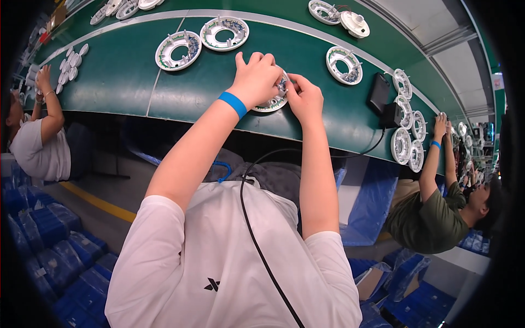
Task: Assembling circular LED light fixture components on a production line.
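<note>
At the near edge of the green workbench (186,95), a round white housing (272,105) with a circuit board inside lies between my hands. My left hand (256,79) reaches over it from the far left with bent fingers, covering much of it. A blue wristband (233,104) circles my left wrist. On the other side, my right hand (306,98) pinches the housing's right rim. Any small part under my fingertips is hidden. Two similar ring-shaped housings, a left one (179,50) and a right one (225,34), sit beyond my left hand.
Another housing (344,65) lies to the right, near a black box (378,94) with a cable and several stacked housings (401,145). A black cable (257,240) crosses my shirt. One co-worker (41,136) works at left, another (432,218) at right. Blue crates (54,224) stand behind.
</note>
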Demonstrator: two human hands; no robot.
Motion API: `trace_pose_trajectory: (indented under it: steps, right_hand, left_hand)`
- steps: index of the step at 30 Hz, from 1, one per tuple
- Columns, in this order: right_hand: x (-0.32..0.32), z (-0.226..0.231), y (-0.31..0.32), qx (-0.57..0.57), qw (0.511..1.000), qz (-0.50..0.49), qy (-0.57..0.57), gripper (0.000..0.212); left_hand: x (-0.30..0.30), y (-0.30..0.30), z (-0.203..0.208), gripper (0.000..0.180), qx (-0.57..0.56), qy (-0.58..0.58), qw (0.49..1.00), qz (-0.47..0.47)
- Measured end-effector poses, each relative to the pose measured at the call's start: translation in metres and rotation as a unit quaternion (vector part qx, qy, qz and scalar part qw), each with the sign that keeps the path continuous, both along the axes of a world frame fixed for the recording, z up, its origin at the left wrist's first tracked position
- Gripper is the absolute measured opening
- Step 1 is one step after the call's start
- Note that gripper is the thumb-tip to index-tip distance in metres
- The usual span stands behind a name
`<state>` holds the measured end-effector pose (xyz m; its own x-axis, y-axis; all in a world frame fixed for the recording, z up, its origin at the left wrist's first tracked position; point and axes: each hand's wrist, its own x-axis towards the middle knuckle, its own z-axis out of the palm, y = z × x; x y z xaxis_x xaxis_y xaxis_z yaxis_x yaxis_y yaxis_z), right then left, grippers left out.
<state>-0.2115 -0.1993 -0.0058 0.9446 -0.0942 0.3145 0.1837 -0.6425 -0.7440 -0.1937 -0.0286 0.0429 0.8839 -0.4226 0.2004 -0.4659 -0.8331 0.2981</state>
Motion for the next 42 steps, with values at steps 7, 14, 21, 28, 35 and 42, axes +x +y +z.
trace_pose_trajectory:
  steps: [7,14,21,28,35,42]
  right_hand:
    - [-0.001,0.005,0.000,-0.007,1.000,0.000,0.005,0.018]
    - [0.002,0.003,0.001,-0.001,1.000,0.007,0.012,0.019]
    - [-0.001,-0.001,-0.001,0.023,1.000,-0.002,0.014,0.017]
    - [-0.001,0.002,-0.001,0.016,1.000,-0.004,-0.001,0.017]
    - [0.003,0.001,0.000,0.015,1.000,-0.011,0.011,0.017]
    - [0.006,0.000,0.001,0.022,1.000,-0.013,0.017,0.017]
  left_hand:
    - [0.003,0.026,-0.004,0.006,-0.006,-0.018,0.993,-0.115]
    - [0.011,0.037,-0.008,0.012,-0.023,-0.065,0.981,-0.182]
    - [-0.001,0.031,-0.006,0.012,-0.011,-0.087,0.976,-0.198]
    - [-0.002,0.025,-0.007,0.010,-0.003,-0.096,0.980,-0.172]
    - [0.004,0.001,-0.002,0.004,0.023,-0.044,0.996,-0.074]
    - [0.003,-0.007,-0.005,0.010,0.031,-0.077,0.996,-0.029]
